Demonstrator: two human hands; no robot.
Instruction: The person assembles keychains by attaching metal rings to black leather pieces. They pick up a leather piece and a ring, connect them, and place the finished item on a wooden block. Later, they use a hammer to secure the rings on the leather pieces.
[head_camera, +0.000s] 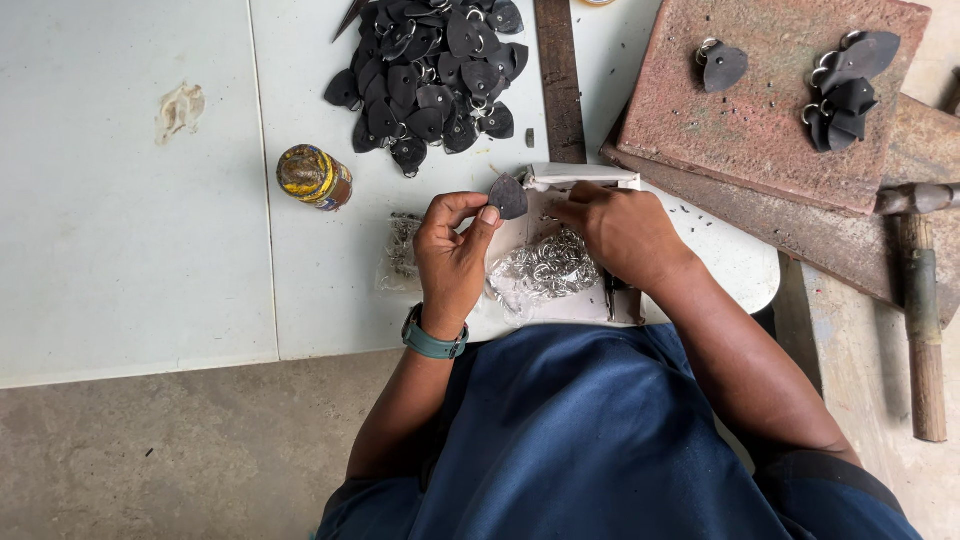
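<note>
L hand (452, 252) pinching black leather piece (508, 196) (thumb + forefinger), R hand (618, 228) curled on metal rings (545, 268)

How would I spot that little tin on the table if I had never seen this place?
Start at the big heap of black leather pieces at the top of the pale table. Just below its left edge, left of the person's left hand, lies a small round tin on its side. It is the only yellow, patterned thing among black leather and silver rings.
</note>
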